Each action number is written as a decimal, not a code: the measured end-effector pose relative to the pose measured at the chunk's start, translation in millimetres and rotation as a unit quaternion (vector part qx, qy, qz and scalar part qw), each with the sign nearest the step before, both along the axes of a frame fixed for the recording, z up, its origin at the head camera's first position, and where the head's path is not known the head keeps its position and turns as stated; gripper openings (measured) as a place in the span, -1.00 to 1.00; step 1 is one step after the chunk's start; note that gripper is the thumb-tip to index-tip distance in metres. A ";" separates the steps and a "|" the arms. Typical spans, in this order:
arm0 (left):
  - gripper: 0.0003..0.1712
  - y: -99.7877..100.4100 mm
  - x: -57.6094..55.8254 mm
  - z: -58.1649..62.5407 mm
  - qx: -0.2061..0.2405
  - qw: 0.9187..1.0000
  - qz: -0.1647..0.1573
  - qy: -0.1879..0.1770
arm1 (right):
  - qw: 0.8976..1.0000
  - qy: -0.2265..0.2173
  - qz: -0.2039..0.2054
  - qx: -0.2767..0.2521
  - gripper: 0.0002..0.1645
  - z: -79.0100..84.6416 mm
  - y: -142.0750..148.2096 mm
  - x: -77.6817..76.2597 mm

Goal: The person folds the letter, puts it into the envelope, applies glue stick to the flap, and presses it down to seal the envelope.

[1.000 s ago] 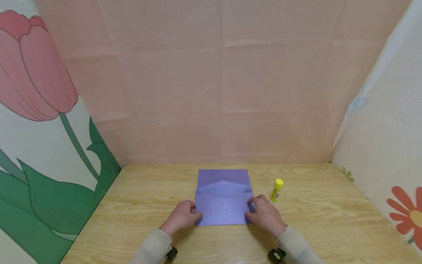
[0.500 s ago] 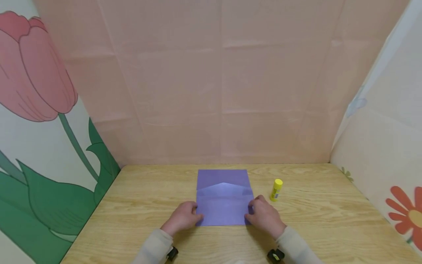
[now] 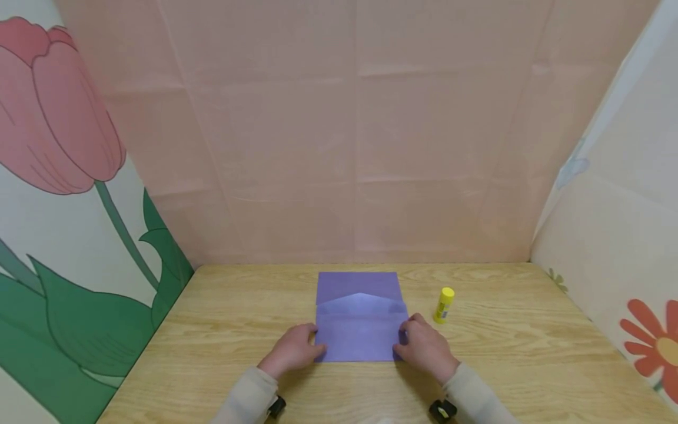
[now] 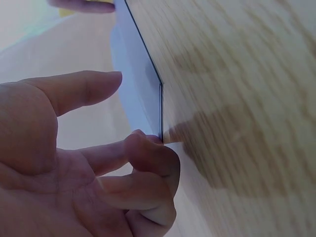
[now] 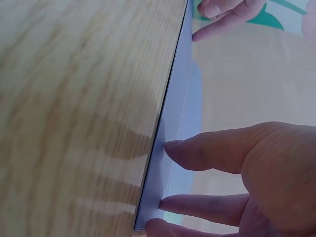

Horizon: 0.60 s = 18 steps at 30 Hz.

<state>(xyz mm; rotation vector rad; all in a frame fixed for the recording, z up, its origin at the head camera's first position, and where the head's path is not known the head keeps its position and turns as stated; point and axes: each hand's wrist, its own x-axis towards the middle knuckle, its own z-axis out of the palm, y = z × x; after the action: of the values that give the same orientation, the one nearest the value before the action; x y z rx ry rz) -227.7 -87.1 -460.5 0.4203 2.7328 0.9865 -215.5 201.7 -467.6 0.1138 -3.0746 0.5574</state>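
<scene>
A purple folded paper (image 3: 360, 338) lies on the table between my hands. Its near panel ends in a low pointed flap (image 3: 360, 303), and a darker panel (image 3: 360, 284) shows beyond it. My left hand (image 3: 295, 347) holds the left side near the front corner, its thumb over the paper. In the left wrist view, that hand's fingers (image 4: 150, 182) are curled at the paper's edge. On the right side rests my right hand (image 3: 425, 347), thumb and index fingertip touching the top surface. The right wrist view shows its thumb (image 5: 212, 148) nearly straight. The paper's underside is hidden.
Standing to the right, beyond my right hand, is a yellow glue stick (image 3: 444, 305). The wooden table (image 3: 238, 306) ends at a pinkish-brown hanging sheet (image 3: 355, 147). Walls with painted flowers flank both sides.
Over the last second the left edge of the near panel has shifted slightly right and its flap lies a little flatter. Both hands stay almost in place. The glue stick has not moved.
</scene>
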 end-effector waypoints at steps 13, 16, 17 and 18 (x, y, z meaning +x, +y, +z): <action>-0.41 -2.5 2.8 -2.6 0.010 0.999 -0.026 0.035 | 0.997 0.062 0.012 -0.050 -0.61 9.1 9.5 -0.2; -0.43 -3.5 3.5 -2.9 0.010 0.999 -0.031 0.040 | 0.991 0.116 0.007 -0.066 -0.67 15.4 13.3 -0.9; -0.44 -3.8 3.9 -2.7 0.012 0.999 -0.032 0.040 | 0.988 0.138 0.001 -0.072 -0.68 17.6 14.8 -1.1; -0.44 -4.2 4.4 -2.1 0.014 0.999 -0.033 0.040 | 0.984 0.163 -0.005 -0.075 -0.68 20.2 16.5 -1.4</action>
<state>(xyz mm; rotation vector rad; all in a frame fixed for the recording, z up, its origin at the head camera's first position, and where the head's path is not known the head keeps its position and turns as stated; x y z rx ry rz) -223.3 -91.3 -462.7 0.5616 2.7591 1.0135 -216.8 218.1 -447.3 0.1685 -2.7063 0.6900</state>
